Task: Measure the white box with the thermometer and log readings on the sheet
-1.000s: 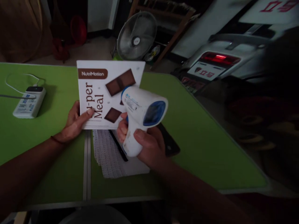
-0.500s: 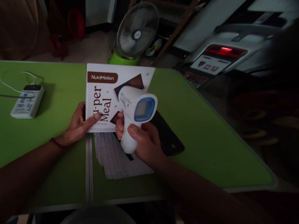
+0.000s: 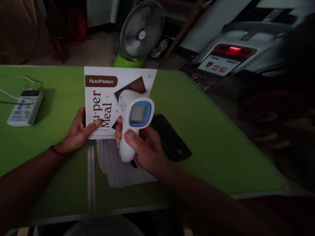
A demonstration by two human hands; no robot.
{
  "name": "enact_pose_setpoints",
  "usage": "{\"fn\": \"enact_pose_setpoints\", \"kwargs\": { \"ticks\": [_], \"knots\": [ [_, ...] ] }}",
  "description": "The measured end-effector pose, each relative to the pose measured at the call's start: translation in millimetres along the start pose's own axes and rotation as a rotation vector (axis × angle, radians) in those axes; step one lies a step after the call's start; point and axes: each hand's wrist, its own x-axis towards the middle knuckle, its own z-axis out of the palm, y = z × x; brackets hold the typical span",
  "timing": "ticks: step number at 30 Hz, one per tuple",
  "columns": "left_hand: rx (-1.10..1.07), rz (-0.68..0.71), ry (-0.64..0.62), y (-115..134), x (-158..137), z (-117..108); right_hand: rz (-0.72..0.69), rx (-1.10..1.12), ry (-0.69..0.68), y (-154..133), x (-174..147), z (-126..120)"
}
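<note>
My left hand (image 3: 78,128) grips the lower left edge of a white and brown NutriMotion box (image 3: 100,104), thumb on its front, other fingers mostly behind it. My right hand (image 3: 145,149) is wrapped round the handle of a white infrared thermometer gun (image 3: 130,123), thumb on the back of the grip. Its blue-framed grey screen faces me, and its body covers part of the box front. Beneath, printed sheets of paper (image 3: 118,172) lie on the table with a dark thin item partly hidden on them. A black phone (image 3: 172,139) rests to the right of my right hand.
The green folding table (image 3: 209,147) has a seam running down its left part. A white power adapter (image 3: 26,109) with cables sits at the left. Beyond the table stand a fan (image 3: 141,34) on a green base, red objects, and a scooter (image 3: 228,59) with a lit red tail light.
The thermometer gun has shifted slightly left in front of the box and turned a little. The whole scene sits slightly further left. Both holds are the same.
</note>
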Motion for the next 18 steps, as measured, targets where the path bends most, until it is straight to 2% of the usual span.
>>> {"fn": "enact_pose_setpoints", "kwargs": {
  "ticks": [3, 11, 18],
  "knots": [
    [0.021, 0.002, 0.0, 0.5, 0.8, -1.8, 0.022, -0.011, -0.021, -3.7, 0.9, 3.1],
    [0.033, 0.01, -0.003, 6.3, 0.3, -0.4, 0.03, 0.041, 0.029, -5.8, 2.9, 4.7],
    [0.065, -0.01, -0.016, 8.9, 1.3, -0.8, 0.071, 0.011, -0.003, -10.0, 3.6, 4.8]
  ]
}}
